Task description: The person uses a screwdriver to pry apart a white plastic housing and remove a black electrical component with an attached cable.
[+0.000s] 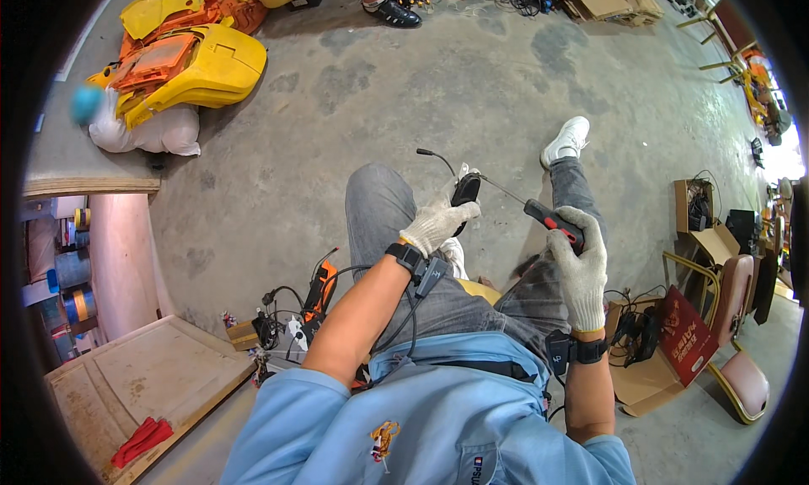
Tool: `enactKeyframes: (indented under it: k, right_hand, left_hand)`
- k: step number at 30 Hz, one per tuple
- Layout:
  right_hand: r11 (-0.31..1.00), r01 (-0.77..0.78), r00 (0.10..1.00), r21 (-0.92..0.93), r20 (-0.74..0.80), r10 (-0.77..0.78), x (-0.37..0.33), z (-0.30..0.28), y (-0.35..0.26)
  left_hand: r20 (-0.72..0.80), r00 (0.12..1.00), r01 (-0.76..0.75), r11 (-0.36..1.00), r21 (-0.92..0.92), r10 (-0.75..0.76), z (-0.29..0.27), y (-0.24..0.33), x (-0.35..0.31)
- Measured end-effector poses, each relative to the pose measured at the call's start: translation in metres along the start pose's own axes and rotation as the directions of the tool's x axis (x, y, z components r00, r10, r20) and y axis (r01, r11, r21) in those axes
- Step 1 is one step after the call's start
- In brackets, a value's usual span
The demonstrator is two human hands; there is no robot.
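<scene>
- A grey concrete floor (278, 190) with darker stains spreads all around me.
- My legs, in grey jeans (379, 203), are parted below me; one white shoe (566, 139) shows beyond my right knee.
- Yellow and orange plastic shells (219, 64) are heaped at the upper left, well apart from me.
- An open cardboard box (649, 388) stands to my right, with black cables (636, 333) in it.
- My gloved left hand (434, 224), in white knit, is closed around a small black device, held up over the gap between my legs.
- My gloved right hand (583, 266), also in white knit, is wrapped round the grip of a screwdriver.
- The screwdriver (539, 214) has a chunky black handle with red patches and a long, thin metal shaft; its tip points at the device, but I cannot tell whether they touch.
- The black device (466, 190) is dark and elongated with rounded edges, tilted, and partly hidden by my fingers.
- A thin black cable (424, 152) arcs out beside the device, ending in a small, thicker tip.
</scene>
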State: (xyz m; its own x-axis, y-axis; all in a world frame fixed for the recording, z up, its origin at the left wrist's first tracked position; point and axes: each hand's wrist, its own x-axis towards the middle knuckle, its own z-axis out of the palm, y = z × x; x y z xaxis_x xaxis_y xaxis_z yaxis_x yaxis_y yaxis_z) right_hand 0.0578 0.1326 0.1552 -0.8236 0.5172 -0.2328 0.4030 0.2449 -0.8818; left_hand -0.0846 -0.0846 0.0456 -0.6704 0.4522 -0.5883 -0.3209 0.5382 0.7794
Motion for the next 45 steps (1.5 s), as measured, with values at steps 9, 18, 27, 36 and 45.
enactKeyframes:
  k: [9, 18, 27, 36, 45]
  right_hand:
    - [0.998, 0.039, 0.998, 0.045, -0.048, -0.036, -0.001, 0.009, 0.007]
    - [0.989, -0.11, 0.994, 0.097, 0.021, 0.109, -0.005, 0.008, 0.004]
    - [0.985, -0.036, 0.999, -0.17, 0.033, 0.042, -0.004, 0.004, 0.019]
    - [0.975, -0.177, 0.983, -0.135, 0.023, 0.181, 0.001, 0.004, 0.033]
    - [0.907, -0.415, 0.909, 0.071, 0.073, 0.41, 0.004, 0.001, 0.014]
  left_hand:
    - [-0.02, 0.996, -0.092, 0.989, -0.112, 0.09, 0.0, 0.007, -0.004]
    - [-0.046, 0.987, -0.161, 0.975, -0.151, 0.156, 0.004, -0.014, 0.011]
    - [-0.06, 0.988, -0.151, 0.974, -0.167, 0.143, 0.008, -0.021, 0.016]
    - [-0.065, 0.985, -0.166, 0.984, -0.062, 0.162, 0.006, -0.025, 0.016]
    - [-0.028, 0.987, -0.156, 0.988, -0.012, 0.156, 0.004, -0.015, 0.009]
